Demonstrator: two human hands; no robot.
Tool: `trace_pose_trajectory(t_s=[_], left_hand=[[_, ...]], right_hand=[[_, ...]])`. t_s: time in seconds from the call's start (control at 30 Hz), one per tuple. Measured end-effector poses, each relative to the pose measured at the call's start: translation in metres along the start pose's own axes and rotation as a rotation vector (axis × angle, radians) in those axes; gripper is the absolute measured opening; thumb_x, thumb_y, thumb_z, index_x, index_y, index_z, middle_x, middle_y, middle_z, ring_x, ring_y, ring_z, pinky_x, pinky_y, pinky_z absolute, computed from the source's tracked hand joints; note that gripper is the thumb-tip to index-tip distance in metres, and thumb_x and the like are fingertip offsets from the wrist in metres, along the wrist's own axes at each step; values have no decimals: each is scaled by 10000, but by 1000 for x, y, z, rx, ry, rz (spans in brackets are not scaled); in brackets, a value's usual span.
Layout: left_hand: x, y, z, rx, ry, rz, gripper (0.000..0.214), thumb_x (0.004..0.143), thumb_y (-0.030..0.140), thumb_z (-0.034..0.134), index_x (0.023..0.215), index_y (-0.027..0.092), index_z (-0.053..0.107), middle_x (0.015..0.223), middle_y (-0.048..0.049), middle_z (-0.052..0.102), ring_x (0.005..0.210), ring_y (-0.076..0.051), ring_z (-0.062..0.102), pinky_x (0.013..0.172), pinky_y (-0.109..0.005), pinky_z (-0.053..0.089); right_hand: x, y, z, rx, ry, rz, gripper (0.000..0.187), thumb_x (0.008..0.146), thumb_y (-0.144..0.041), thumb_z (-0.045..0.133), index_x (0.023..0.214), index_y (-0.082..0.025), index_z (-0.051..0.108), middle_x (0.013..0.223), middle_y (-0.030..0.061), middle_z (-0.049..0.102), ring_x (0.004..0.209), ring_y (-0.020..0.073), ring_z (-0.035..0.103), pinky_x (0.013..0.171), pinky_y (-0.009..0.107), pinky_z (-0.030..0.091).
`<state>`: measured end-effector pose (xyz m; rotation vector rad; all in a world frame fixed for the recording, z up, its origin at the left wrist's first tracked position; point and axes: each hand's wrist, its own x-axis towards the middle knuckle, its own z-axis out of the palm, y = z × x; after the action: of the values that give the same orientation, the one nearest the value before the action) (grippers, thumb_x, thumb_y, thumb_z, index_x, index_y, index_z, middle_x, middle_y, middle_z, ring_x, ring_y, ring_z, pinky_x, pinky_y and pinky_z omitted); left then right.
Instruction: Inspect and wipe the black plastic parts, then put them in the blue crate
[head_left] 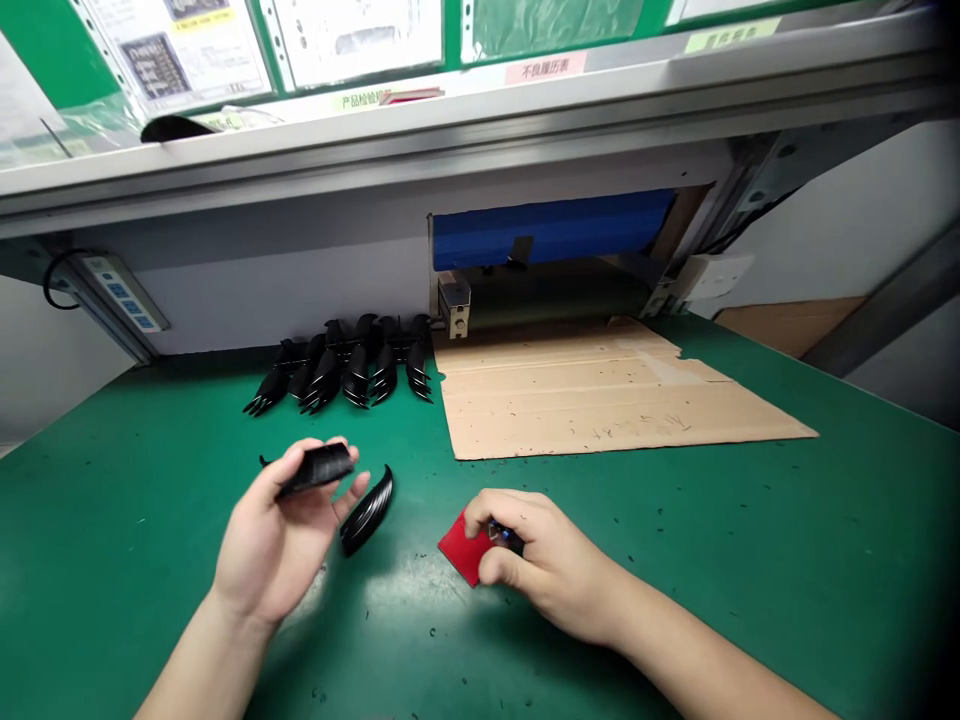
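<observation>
A: Where is the black curved piece [321, 467]?
B: Raised above the surface [150, 500], in the left grip [277, 535], which grasps it between thumb and fingers, palm turned up.

A: And the right grip [559, 560]?
B: Its thumb and fingers curl onto a red square [461, 548] and hold it by the edge. Something small and dark [506, 536] shows in the hollow behind; the fingers hide most of it, so I can't tell what it is.

A: What lies nearest?
B: A loose black piece [367, 512], ridged and curved, on the surface just beside the left fingertips.

A: Farther back?
B: A row of glossy black pieces [326, 380], set close together by the pale back panel [300, 280]. To their right, a flat cardboard sheet [600, 400] reaches from an opening with a blue flap [555, 230] above it.

A: Around the edges?
B: A power strip [124, 292] slants at the left, a white box [712, 277] sits at the right, and papers in clear sleeves [352, 35] line the green board [450, 30] above.
</observation>
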<state>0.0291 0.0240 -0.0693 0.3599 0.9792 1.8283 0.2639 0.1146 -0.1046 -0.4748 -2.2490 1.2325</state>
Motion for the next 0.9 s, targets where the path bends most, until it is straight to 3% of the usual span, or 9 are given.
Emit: trace_pose_trajectory(t_s=[0.1, 0.2, 0.3, 0.4, 0.47, 0.57, 0.67, 0.8, 0.9], left_hand=[[11, 19, -8, -96, 50, 105, 121, 842, 167, 507, 842, 199, 624, 1049, -34, 643, 1072, -230, 576, 934, -464, 494], [17, 28, -17, -19, 33, 207, 138, 829, 173, 502, 870, 217, 627, 681, 24, 570, 721, -143, 587, 860, -389, 508], [20, 19, -22, 605, -26, 229, 145, 819, 338, 576, 857, 216, 646, 559, 40, 470, 509, -117, 433, 627, -264, 447], [20, -7, -21, 1359, -40, 301, 272, 790, 449, 610, 923, 220, 671, 725, -30, 592, 590, -171, 505, 568, -263, 353], [20, -25, -19, 1648, -61, 362, 345, 759, 488, 632, 981, 227, 672, 874, -76, 622, 662, -213, 552, 579, -278, 334], [18, -39, -16, 1828, -81, 366, 297, 699, 456, 696, 874, 217, 691, 897, -99, 625, 633, -228, 557, 557, -288, 309], [12, -38, -10, 1583, -135, 330, 244, 728, 414, 692, 886, 228, 697, 866, -80, 647, 720, -246, 587, 621, -304, 381], [-9, -41, 2, 602, -193, 144, 471, 775, 507, 662, 1173, 263, 596, 1139, -69, 641, 915, -216, 601, 731, -286, 479], [-27, -53, 7, 184, -149, 0, 522, 757, 485, 704, 1218, 288, 558, 1300, -54, 568, 1139, -223, 539, 854, -272, 503]], right_hand=[[0, 1, 6, -168, -23, -1, 445, 937, -644, 485, 874, -213, 574, 801, -11, 577, 727, 167, 488, 675, 277, 358], [1, 0, 9, -237, -25, -25, 322, 976, -514, 487, 886, -219, 579, 797, -17, 585, 727, 168, 490, 697, 291, 357], [2, -1, 7, -275, 13, -29, 212, 969, -380, 487, 865, -215, 568, 775, -21, 579, 713, 165, 484, 684, 293, 351], [3, 0, 6, -310, 37, -25, 165, 948, -324, 494, 852, -208, 561, 773, -16, 571, 717, 167, 481, 677, 294, 350], [3, 1, 6, -324, 36, -29, 159, 946, -307, 488, 846, -206, 558, 771, -12, 567, 723, 170, 483, 675, 295, 353], [3, 1, 7, -346, 39, -29, 187, 954, -310, 472, 827, -200, 555, 758, -4, 562, 712, 174, 485, 665, 298, 362], [3, -1, 8, -363, 94, -45, 251, 987, -389, 445, 875, -199, 565, 802, 17, 572, 745, 189, 500, 680, 310, 382], [0, -5, 12, -403, 270, -92, 481, 945, -653, 444, 1102, -206, 532, 951, 56, 555, 845, 230, 494, 746, 344, 389], [-2, -8, 16, -470, 336, -139, 624, 899, -758, 358, 1104, -194, 525, 895, 53, 524, 775, 227, 455, 703, 337, 342]])
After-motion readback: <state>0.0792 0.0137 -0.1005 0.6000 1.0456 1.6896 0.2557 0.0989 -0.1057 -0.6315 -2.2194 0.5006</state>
